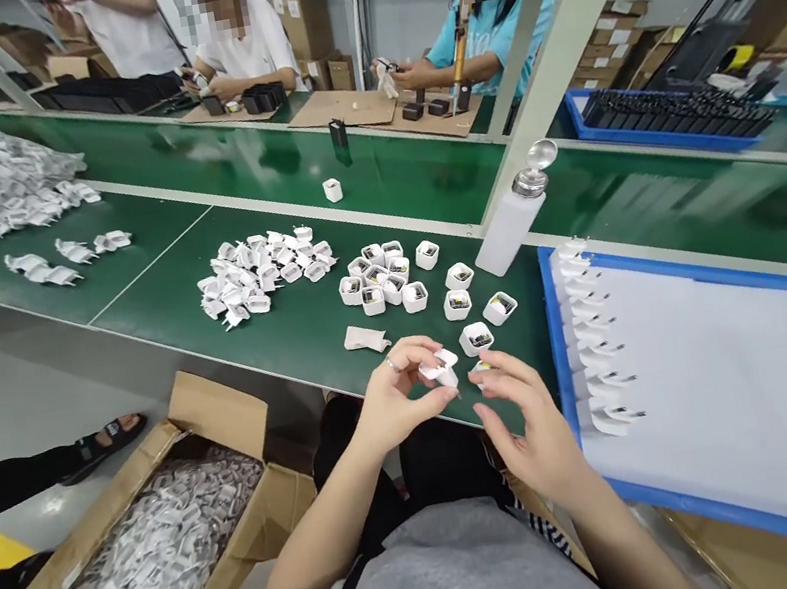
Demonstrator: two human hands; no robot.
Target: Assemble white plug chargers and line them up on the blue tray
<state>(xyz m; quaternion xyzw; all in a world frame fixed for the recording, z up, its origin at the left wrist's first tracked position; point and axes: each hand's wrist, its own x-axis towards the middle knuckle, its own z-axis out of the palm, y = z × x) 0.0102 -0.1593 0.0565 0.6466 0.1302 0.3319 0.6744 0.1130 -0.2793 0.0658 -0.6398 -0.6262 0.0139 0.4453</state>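
My left hand (395,398) pinches a small white plug part (439,368) between thumb and fingers, just above the near edge of the green bench (159,305). My right hand (525,413) is beside it, fingers curled round a small white charger shell (481,367) that is mostly hidden. Just beyond my hands lie several open white charger shells (398,278) with circuit boards showing. A heap of white plug caps (260,272) lies to their left. A small pale cloth (365,338) rests near my left hand.
A blue tray (696,282) with a white liner at right holds a column of finished white plugs (592,341) along its left side. A white dispenser bottle (513,217) leans by a post. A cardboard box (145,572) of white parts sits lower left. Other people work across the bench.
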